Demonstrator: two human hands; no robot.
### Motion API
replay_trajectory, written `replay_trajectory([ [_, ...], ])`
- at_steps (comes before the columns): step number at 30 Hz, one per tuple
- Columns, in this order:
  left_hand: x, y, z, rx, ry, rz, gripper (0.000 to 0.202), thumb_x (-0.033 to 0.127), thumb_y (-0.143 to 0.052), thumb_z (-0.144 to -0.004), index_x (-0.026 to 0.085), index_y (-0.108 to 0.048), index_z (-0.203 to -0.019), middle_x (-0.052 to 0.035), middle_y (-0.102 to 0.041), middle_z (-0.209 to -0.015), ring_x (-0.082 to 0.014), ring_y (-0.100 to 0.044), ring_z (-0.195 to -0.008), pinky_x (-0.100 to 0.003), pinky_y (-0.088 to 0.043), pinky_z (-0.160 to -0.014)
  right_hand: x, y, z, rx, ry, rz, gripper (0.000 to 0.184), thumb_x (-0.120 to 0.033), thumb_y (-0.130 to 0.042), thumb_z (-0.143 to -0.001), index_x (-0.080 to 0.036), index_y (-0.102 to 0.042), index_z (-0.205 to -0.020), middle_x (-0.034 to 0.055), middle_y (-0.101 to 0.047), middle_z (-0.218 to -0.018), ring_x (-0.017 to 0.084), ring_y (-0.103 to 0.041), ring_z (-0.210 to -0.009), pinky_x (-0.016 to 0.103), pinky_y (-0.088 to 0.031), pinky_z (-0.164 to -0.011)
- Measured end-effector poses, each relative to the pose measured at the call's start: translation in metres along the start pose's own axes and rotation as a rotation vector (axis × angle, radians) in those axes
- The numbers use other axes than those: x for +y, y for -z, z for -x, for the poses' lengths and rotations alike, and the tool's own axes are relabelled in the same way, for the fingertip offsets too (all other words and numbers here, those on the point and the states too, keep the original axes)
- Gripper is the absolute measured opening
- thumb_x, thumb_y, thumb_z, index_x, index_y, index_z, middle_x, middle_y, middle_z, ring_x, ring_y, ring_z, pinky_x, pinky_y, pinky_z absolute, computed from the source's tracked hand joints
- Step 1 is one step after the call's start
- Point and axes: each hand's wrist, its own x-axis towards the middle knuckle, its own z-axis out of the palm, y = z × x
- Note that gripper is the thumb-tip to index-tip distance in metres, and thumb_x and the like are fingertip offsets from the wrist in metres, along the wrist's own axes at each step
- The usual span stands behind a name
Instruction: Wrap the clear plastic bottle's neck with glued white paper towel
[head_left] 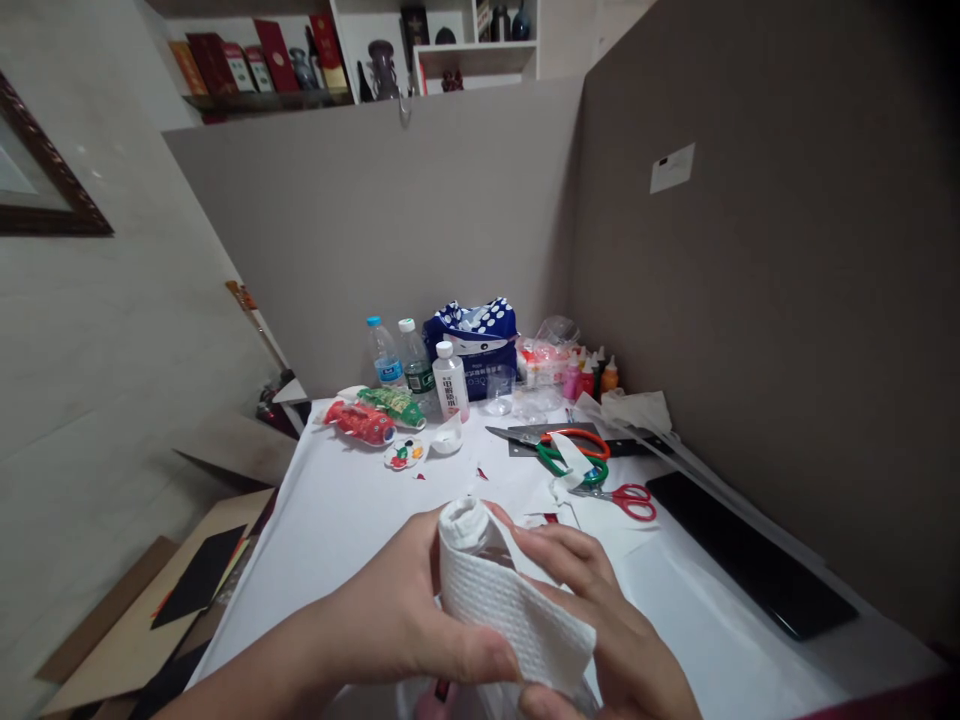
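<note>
Both my hands are low in the middle of the view, above the near part of a white-covered table [345, 500]. My left hand [405, 615] is wrapped round a white textured paper towel [495, 600], thumb pressed on its front. The towel is rolled around something I cannot make out, with its crumpled top sticking up. My right hand [600, 620] holds the towel's right side and loose lower flap, fingers curled against it.
Farther back on the table lie red-handled scissors [626, 498], orange and green scissors [574, 455], a small paint palette [405, 455], two painted fish figures [371, 415], three bottles [416, 365], a blue dotted bag [476, 345] and small paint bottles [592, 378]. A black flat slab [750, 560] lies right. Grey partitions stand behind and right.
</note>
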Motion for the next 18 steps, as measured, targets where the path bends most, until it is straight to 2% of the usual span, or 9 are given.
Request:
replay_trajectory([
  [3,0.0,0.004,0.005,0.033,0.039,-0.054,0.042,0.033,-0.082,-0.061,0.016,-0.06,-0.093,-0.0007,-0.064,-0.076,-0.0163,-0.062,-0.068,-0.023,-0.046,-0.06,-0.001,0.007,-0.005,-0.032,-0.023,-0.037,0.044,-0.042,-0.059,-0.092,-0.02,-0.054,-0.13,0.0152,-0.06,-0.133,0.028,-0.057,-0.121,0.045,-0.047,-0.099],
  [6,0.007,0.017,0.023,0.127,-0.006,-0.143,0.044,0.029,-0.083,-0.058,0.017,-0.063,-0.095,-0.0027,-0.068,-0.082,-0.0188,-0.065,-0.069,-0.023,-0.049,-0.059,0.003,0.015,-0.011,-0.027,-0.185,-0.147,0.042,-0.046,-0.057,-0.093,-0.026,-0.055,-0.13,0.0124,-0.06,-0.13,0.027,-0.056,-0.121,0.043,-0.049,-0.096],
  [8,0.016,0.027,0.038,0.354,-0.115,-0.232,0.041,0.029,-0.082,-0.058,0.017,-0.066,-0.094,-0.0042,-0.072,-0.083,-0.0216,-0.068,-0.071,-0.026,-0.053,-0.061,0.009,0.017,-0.014,-0.034,-0.35,-0.145,0.024,-0.034,-0.054,-0.096,-0.024,-0.062,-0.115,0.0102,-0.068,-0.111,0.023,-0.063,-0.106,0.038,-0.052,-0.089],
  [9,0.022,0.03,0.044,0.527,-0.178,-0.241,0.044,0.032,-0.082,-0.058,0.017,-0.067,-0.096,-0.004,-0.073,-0.081,-0.0221,-0.068,-0.069,-0.026,-0.054,-0.059,0.012,0.015,-0.016,-0.062,-0.421,-0.126,0.016,-0.028,-0.053,-0.096,-0.022,-0.065,-0.104,0.0081,-0.07,-0.098,0.021,-0.065,-0.096,0.035,-0.052,-0.083],
  [11,0.036,0.033,0.051,0.74,-0.316,-0.188,0.052,0.037,-0.083,-0.057,0.015,-0.066,-0.101,-0.0041,-0.075,-0.08,-0.0242,-0.069,-0.071,-0.029,-0.057,-0.063,0.015,0.008,-0.017,-0.191,-0.488,-0.105,0.015,-0.02,-0.053,-0.093,-0.021,-0.065,-0.084,0.0028,-0.069,-0.078,0.017,-0.065,-0.075,0.028,-0.052,-0.07],
  [13,0.05,0.034,0.05,0.85,-0.422,-0.148,0.048,0.028,-0.081,-0.058,0.012,-0.066,-0.101,-0.0037,-0.076,-0.085,-0.0245,-0.071,-0.076,-0.03,-0.059,-0.067,0.012,-0.003,-0.017,-0.357,-0.482,-0.132,0.014,-0.016,-0.056,-0.089,-0.022,-0.065,-0.08,-0.0011,-0.07,-0.072,0.014,-0.065,-0.065,0.022,-0.049,-0.06],
  [15,0.056,0.041,0.047,0.863,-0.439,-0.138,0.039,0.019,-0.076,-0.063,0.01,-0.066,-0.099,-0.0008,-0.074,-0.081,-0.0206,-0.07,-0.074,-0.025,-0.057,-0.066,0.004,-0.016,-0.015,-0.597,-0.447,-0.123,0.011,-0.018,-0.058,-0.087,-0.025,-0.066,-0.091,-0.0039,-0.073,-0.075,0.013,-0.066,-0.064,0.019,-0.047,-0.058],
  [16,0.053,0.049,0.05,0.813,-0.402,-0.134,0.036,0.018,-0.073,-0.066,0.008,-0.066,-0.1,-0.0007,-0.073,-0.08,-0.0197,-0.07,-0.072,-0.023,-0.056,-0.064,0.0,-0.023,-0.014,-0.727,-0.427,-0.096,0.013,-0.021,-0.06,-0.087,-0.027,-0.065,-0.097,-0.0043,-0.074,-0.078,0.013,-0.067,-0.066,0.019,-0.046,-0.059],
  [18,0.03,0.074,0.071,0.799,-0.386,-0.116,0.046,0.022,-0.07,-0.069,0.006,-0.063,-0.112,-0.0035,-0.073,-0.086,-0.026,-0.07,-0.085,-0.028,-0.056,-0.069,-0.006,-0.033,-0.012,-0.933,-0.402,-0.018,0.016,-0.029,-0.062,-0.086,-0.028,-0.064,-0.102,-0.0029,-0.074,-0.082,0.016,-0.069,-0.069,0.021,-0.045,-0.06],
])
